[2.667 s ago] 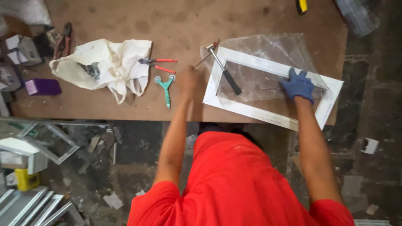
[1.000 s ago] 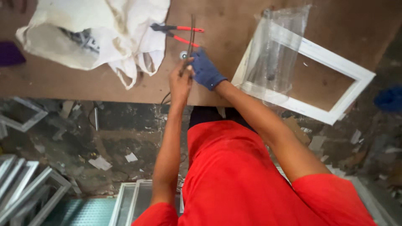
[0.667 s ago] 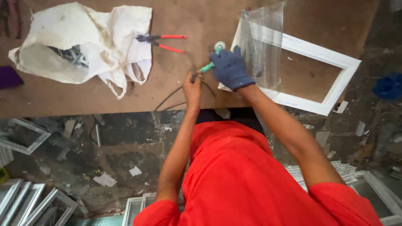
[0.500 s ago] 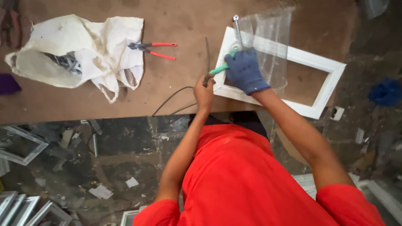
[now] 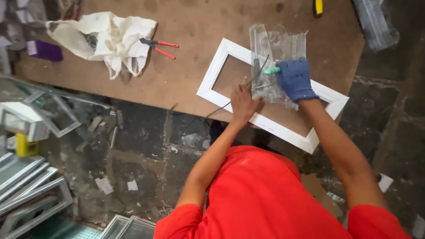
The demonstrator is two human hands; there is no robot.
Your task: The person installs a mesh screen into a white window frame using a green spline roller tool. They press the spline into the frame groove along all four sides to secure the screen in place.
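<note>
- On the brown worktop point(image 5: 186, 84), near its front edge: one white rectangular frame point(image 5: 221, 57) lies flat, one corner past the edge, with one clear plastic sheet point(image 5: 283, 44) draped across its middle
- Right hand point(image 5: 295, 79), in a blue glove, is closed around a green-handled tool point(image 5: 272, 70); the tool's metal end sits on the plastic over the frame
- Left hand point(image 5: 243, 102), bare, rests on the frame's near rail, fingers curled and pinching a thin dark strip point(image 5: 221, 107) that trails off the table edge
- Handling, my read: frame looks light and stiff, corners likely the weak spot, so hold by the long rails; plastic is limp and slippery, will slide unless pinned; strip is floppy, grip close to the working end
- Elsewhere on the table: one white cloth bag point(image 5: 104, 40), one pair of red-handled pliers point(image 5: 159, 45) just beside it, one purple box point(image 5: 43, 50) at the far left, one yellow-handled tool point(image 5: 318, 6) at the top edge
- Floor: several grey frames point(image 5: 31, 194) stacked at left, count unclear, plus scattered scraps
</note>
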